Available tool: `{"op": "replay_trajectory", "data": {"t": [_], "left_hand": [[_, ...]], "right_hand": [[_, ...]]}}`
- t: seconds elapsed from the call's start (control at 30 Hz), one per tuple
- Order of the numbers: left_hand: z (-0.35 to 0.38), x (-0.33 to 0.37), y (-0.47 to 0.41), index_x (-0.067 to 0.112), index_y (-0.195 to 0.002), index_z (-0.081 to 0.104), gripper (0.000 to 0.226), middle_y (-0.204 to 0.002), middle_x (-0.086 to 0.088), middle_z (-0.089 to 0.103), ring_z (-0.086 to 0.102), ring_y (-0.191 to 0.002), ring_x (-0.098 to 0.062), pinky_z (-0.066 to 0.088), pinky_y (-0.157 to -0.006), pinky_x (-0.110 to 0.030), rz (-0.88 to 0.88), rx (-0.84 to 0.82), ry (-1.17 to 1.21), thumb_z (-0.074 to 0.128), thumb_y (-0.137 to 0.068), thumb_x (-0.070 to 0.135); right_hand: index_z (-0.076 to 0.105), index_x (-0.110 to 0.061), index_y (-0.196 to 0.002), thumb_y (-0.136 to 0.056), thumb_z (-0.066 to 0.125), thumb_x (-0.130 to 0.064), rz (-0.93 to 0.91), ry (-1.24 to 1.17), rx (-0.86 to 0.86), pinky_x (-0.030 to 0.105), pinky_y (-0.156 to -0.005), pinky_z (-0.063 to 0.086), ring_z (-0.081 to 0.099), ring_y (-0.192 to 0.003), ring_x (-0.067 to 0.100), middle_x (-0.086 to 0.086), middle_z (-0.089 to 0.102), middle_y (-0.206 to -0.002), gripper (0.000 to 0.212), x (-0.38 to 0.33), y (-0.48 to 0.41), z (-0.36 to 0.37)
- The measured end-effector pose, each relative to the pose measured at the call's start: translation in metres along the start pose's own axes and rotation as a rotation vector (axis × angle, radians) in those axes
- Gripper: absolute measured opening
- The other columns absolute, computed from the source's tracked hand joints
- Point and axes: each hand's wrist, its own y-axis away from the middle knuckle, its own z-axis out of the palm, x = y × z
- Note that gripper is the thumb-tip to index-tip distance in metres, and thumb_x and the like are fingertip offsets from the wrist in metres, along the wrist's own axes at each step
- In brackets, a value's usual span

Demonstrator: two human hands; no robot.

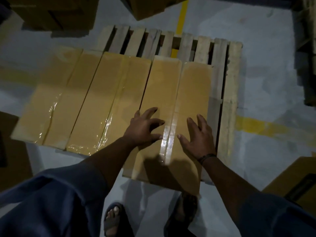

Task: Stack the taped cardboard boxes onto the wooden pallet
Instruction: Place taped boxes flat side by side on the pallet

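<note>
both spread, clamping nothing: rested left grip (pixel 143 127) at 9, right grip (pixel 199 137) at 3 of tape seam (pixel 168 139) on box (pixel 196 86) laid 12-to-6.

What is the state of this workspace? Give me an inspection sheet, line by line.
Surface: slatted wooden pallet on grey floor; far slats showing.
Job's things: three brown taped cardboard boxes side by side on the pallet: left box, middle box, rightmost box.
Clutter: nothing seen.
Grips: left grip and right grip, bare hands, fingers spread on top of the rightmost box, either side of its tape seam.
Cables: nothing seen.
Surroundings: more brown cardboard boxes around; yellow floor line.
</note>
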Motion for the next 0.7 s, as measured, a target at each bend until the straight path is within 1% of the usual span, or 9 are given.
{"op": "replay_trajectory", "data": {"t": [0.1,0.17,0.2,0.3,0.33,0.4,0.47,0.57,0.7], "left_hand": [[0.007,-0.013,-0.012,0.049,-0.132,0.062,0.076,-0.168,0.01,0.019,0.026,-0.146,-0.051,0.027,-0.115,-0.072,0.01,-0.018,0.01,0.059,-0.064,0.082],[0.011,-0.025,-0.017,0.048,-0.131,0.062,0.079,-0.169,0.008,0.018,0.025,-0.15,-0.047,0.022,-0.117,-0.071,0.018,-0.032,0.02,0.058,-0.061,0.083],[0.013,-0.031,-0.019,0.046,-0.132,0.062,0.078,-0.169,0.006,0.017,0.023,-0.151,-0.045,0.018,-0.119,-0.07,0.023,-0.046,0.025,0.062,-0.062,0.081],[0.02,-0.042,-0.023,0.039,-0.135,0.063,0.069,-0.171,0.002,0.013,0.013,-0.155,-0.038,0.004,-0.125,-0.061,0.059,-0.099,0.036,0.084,-0.073,0.058],[0.022,-0.043,-0.024,0.037,-0.137,0.063,0.069,-0.172,0.001,0.011,0.01,-0.156,-0.036,0.0,-0.125,-0.06,0.067,-0.122,0.03,0.086,-0.074,0.053],[0.026,-0.047,-0.025,0.038,-0.14,0.06,0.072,-0.173,-0.001,0.006,0.003,-0.157,-0.036,-0.004,-0.124,-0.062,0.085,-0.159,-0.009,0.085,-0.075,0.054],[0.032,-0.052,-0.026,0.04,-0.143,0.055,0.076,-0.173,-0.001,0.001,-0.005,-0.157,-0.042,-0.003,-0.123,-0.066,0.086,-0.19,-0.047,0.084,-0.074,0.056],[0.036,-0.053,-0.019,0.047,-0.15,0.042,0.088,-0.173,0.006,-0.01,-0.018,-0.153,-0.049,0.006,-0.122,-0.072,0.035,-0.249,-0.069,0.086,-0.074,0.052],[0.034,-0.052,0.011,0.05,-0.161,0.015,0.111,-0.169,0.009,-0.024,-0.023,-0.152,-0.047,0.02,-0.119,-0.068,-0.013,-0.348,-0.112,0.087,-0.076,0.048]], "right_hand": [[0.033,-0.034,-0.154,-0.087,0.062,-0.064,0.009,-0.021,-0.016,0.057,-0.114,0.035,0.019,-0.149,0.033,-0.001,0.008,-0.168,0.079,0.003,-0.012,0.013],[0.032,-0.033,-0.154,-0.088,0.063,-0.062,-0.004,-0.021,-0.024,0.056,-0.115,0.034,0.017,-0.15,0.034,0.0,0.006,-0.168,0.079,0.002,-0.019,0.022],[0.032,-0.033,-0.154,-0.088,0.064,-0.061,-0.007,-0.018,-0.028,0.055,-0.116,0.033,0.017,-0.15,0.034,0.001,0.006,-0.168,0.079,0.001,-0.022,0.027],[0.031,-0.033,-0.155,-0.088,0.064,-0.061,0.018,-0.007,-0.044,0.055,-0.118,0.031,0.016,-0.15,0.037,0.001,0.003,-0.169,0.08,0.005,-0.029,0.041],[0.03,-0.033,-0.156,-0.088,0.065,-0.061,0.027,-0.006,-0.05,0.056,-0.118,0.031,0.016,-0.151,0.037,0.001,0.002,-0.169,0.081,0.007,-0.03,0.045],[0.029,-0.033,-0.155,-0.088,0.066,-0.059,0.045,-0.013,-0.065,0.057,-0.117,0.031,0.014,-0.151,0.039,0.001,0.001,-0.169,0.081,0.011,-0.031,0.054],[0.03,-0.032,-0.155,-0.089,0.067,-0.057,0.061,-0.014,-0.075,0.058,-0.117,0.031,0.013,-0.151,0.039,0.003,0.0,-0.169,0.08,0.01,-0.032,0.059],[0.031,-0.033,-0.154,-0.09,0.065,-0.057,0.091,0.013,-0.113,0.059,-0.119,0.027,0.005,-0.153,0.04,0.001,-0.004,-0.169,0.077,0.006,-0.028,0.059],[0.033,-0.033,-0.153,-0.089,0.067,-0.056,0.111,0.061,-0.191,0.059,-0.12,0.025,-0.003,-0.153,0.039,0.001,-0.006,-0.169,0.076,-0.007,-0.005,0.052]]}}
